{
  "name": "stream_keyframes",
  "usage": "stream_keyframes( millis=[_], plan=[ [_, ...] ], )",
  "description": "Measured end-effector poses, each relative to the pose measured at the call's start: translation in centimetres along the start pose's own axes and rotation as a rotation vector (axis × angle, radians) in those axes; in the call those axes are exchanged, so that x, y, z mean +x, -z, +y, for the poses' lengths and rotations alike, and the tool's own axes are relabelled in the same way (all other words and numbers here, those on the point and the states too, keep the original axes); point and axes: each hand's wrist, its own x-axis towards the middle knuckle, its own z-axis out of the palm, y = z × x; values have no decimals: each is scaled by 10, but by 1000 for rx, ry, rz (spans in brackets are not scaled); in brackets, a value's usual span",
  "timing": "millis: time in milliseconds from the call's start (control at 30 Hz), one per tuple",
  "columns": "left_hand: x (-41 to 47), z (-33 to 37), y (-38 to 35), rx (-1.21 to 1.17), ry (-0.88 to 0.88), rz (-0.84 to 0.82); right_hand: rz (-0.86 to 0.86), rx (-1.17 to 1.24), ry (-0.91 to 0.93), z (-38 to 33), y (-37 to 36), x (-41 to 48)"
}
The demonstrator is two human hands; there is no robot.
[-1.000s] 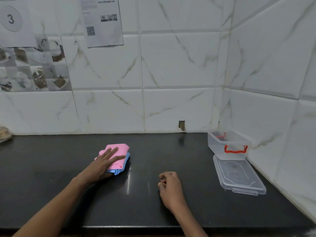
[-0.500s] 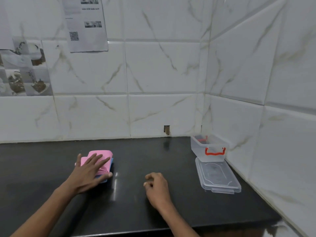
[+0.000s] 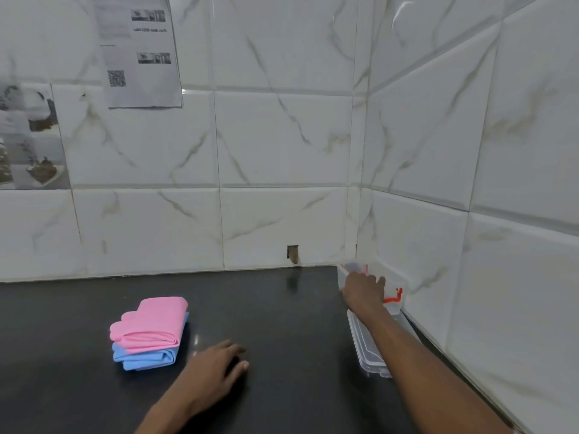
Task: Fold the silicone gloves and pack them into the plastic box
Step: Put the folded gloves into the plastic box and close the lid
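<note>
The folded silicone gloves [image 3: 149, 330] lie stacked on the black counter [image 3: 282, 324], a pink one on top of a blue one. My left hand [image 3: 219, 361] rests flat on the counter just right of the stack, apart from it, fingers spread and holding nothing. My right hand [image 3: 363, 292] is stretched out to the clear plastic box [image 3: 395, 306] with red handles in the back right corner. Its thumb sits outside the box's left wall and its fingers reach over the rim. My hand hides most of the box.
The box's clear lid [image 3: 371, 358] lies flat on the counter in front of the box, partly under my right forearm. Tiled walls close off the back and right side. A printed sheet [image 3: 141, 51] hangs on the back wall.
My left hand has come off the folded gloves and now rests on the counter beside them. My right hand has moved from the counter's middle to the plastic box. The view has turned right.
</note>
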Motion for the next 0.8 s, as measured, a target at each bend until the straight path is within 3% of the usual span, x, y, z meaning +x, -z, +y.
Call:
stream_keyframes(
  millis=[133,300,433,600,700,800],
  plan=[
    [14,-1,-5,50,45,-29,55,-66,5,7,-12,1],
    [30,5,0,-126,263,-22,132,-47,47,19,-9,-2],
    [53,9,18,-562,490,34,169,55,217,14,6,-13],
    [85,27,53,-1081,562,269,167,452,526,-13,27,-50],
    [86,17,76,-1063,606,358,146,565,658,-26,29,-76],
    [65,5,81,-906,622,312,94,604,690,-31,28,-92]
  ],
)
